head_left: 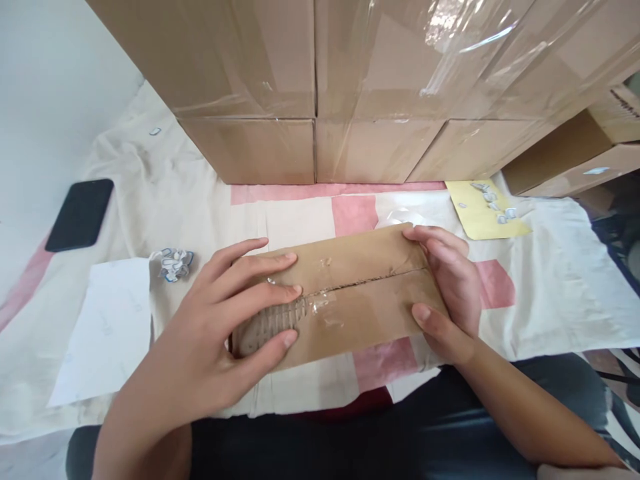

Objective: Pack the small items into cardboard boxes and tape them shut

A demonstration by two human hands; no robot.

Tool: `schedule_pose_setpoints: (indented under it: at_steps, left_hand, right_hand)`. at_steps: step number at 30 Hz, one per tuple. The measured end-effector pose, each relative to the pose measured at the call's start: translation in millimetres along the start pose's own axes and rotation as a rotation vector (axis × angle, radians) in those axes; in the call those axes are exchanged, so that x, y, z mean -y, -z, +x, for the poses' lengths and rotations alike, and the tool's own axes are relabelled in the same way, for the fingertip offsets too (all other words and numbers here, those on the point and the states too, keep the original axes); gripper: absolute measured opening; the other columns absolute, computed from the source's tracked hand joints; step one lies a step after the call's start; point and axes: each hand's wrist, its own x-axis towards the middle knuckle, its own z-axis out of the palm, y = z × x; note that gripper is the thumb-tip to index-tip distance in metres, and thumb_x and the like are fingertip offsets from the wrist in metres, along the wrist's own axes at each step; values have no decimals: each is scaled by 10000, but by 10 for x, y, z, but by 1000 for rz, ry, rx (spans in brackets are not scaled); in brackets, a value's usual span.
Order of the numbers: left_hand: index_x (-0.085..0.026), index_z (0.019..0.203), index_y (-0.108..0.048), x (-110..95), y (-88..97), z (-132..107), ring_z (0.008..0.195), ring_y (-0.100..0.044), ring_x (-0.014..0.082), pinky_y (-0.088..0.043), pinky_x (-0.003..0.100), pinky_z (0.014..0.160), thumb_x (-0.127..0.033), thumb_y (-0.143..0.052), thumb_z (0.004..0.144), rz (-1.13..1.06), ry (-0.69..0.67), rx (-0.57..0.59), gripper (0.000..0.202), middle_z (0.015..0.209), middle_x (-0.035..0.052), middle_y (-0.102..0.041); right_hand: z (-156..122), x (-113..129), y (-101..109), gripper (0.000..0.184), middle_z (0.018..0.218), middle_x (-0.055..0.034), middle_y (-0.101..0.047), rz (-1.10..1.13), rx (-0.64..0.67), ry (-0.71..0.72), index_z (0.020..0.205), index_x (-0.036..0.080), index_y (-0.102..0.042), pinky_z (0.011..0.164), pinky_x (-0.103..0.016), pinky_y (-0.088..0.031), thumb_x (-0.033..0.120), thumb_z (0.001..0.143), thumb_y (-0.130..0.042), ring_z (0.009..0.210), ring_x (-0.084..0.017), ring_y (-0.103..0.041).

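A small flat brown cardboard box (360,307) lies slightly tilted between my two hands, with a seam running along its face. Bits of clear tape stick near the middle of it. At its left end the surface paper is torn off, baring a ridged corrugated patch (273,327). My left hand (225,313) curves over that end, fingers on the upper part of the face and thumb on the lower part. The right end is gripped by my right hand (450,287), its thumb on the face and its other fingers around the far corner and edge.
Large taped cartons (250,150) stand stacked behind the box. To the left lie a black phone (81,215), a white paper sheet (107,327) and a small heap of paper scraps (175,264). A yellow sheet (480,223) with scraps and an open carton (565,153) are at right.
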Motion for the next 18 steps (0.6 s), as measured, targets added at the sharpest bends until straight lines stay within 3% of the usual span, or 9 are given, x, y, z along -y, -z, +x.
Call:
schedule_pose_setpoints:
  at_steps: [3,8,13,18]
  left_hand:
    - [-312,1142,-615,68,-27,7,1401,-454,308,-393,539,1185,-265,-658,889,-42,20,10,261,1449,24,-536]
    - [-324,1111,-634,151,-63,5,1417,-433,307,-421,477,1128,-313,-636,897,-38,78,-21,214,1518,24,-414]
    - [-364,1106,-621,184,-73,6,1392,-445,301,-392,485,1120,-342,-610,895,-27,78,-12,212,1480,-11,-461]
    - [-360,1097,-622,185,-77,36,1389,-448,311,-401,510,1115,-329,-613,895,-29,85,-1,204,1480,-1,-464]
  right_hand:
    - [-11,9,3,579,1443,-87,-508,-21,10,32,1483,336,-503,1164,-648,-384,413,912,-563,1375,-384,-462]
    - [61,-53,99,553,1427,-112,-540,66,47,73,1453,282,-551,1150,-619,-406,552,977,-466,1353,-352,-507]
    - [210,-224,472,283,1118,-64,-709,-69,-170,-102,1083,271,-731,997,-493,-520,434,1009,-511,1107,-264,-655]
    - [287,-410,767,175,849,-18,-719,-208,-348,-310,845,225,-724,849,-373,-535,306,945,-605,863,-202,-675]
